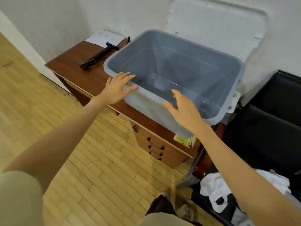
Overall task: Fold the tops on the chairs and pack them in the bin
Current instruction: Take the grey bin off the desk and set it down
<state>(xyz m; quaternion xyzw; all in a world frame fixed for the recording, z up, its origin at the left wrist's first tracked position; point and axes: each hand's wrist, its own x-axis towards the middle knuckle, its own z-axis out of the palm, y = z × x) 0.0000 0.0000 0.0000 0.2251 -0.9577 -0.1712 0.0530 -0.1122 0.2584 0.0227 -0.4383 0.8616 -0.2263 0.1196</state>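
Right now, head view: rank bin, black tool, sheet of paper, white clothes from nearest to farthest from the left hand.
1. bin: its near rim is under the left hand fingers.
2. black tool: on the desk, beyond the hand.
3. sheet of paper: desk's far corner by the wall.
4. white clothes: on the chair, far right.

The room is bright with soft, even light and only faint shadows, the whole picture looks a little blurry, and straight lines bend near the edges.
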